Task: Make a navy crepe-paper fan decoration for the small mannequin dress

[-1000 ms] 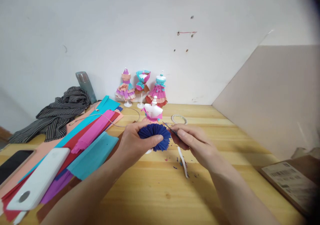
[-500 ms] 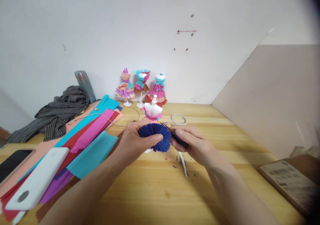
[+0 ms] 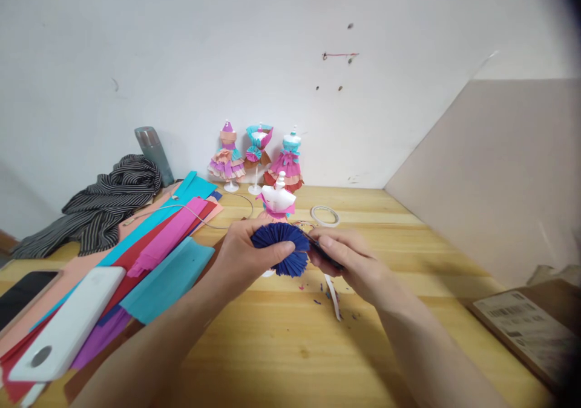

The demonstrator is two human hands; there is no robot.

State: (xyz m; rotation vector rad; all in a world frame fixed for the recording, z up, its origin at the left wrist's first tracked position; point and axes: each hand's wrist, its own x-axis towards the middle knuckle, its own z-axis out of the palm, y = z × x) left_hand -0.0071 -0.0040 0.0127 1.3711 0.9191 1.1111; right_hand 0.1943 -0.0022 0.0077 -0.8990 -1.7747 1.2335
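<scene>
My left hand (image 3: 247,247) pinches a dark blue pleated paper rosette (image 3: 284,266), thumb across its front and fingers behind. Black-handled scissors (image 3: 327,258) are in my right hand (image 3: 347,253), their blades at the rosette's right edge, where a slit shows in the pleats. How far the blades are apart cannot be made out. Just behind the rosette stands a small white dress form (image 3: 279,197) with pink paper round it; its lower part is hidden by my hand and the rosette.
Three dressed miniature forms (image 3: 227,154) stand along the wall. A tape roll (image 3: 325,216) lies behind my right hand. To the left are coloured paper sheets (image 3: 167,275), a white power bank-like object (image 3: 68,329), a striped cloth (image 3: 113,199) and a flask (image 3: 154,154). A cardboard box (image 3: 526,329) sits right.
The scissor blades have moved from above the rosette's upper right edge to its right edge and look closer together. A slit now shows there. My left hand has barely moved.
</scene>
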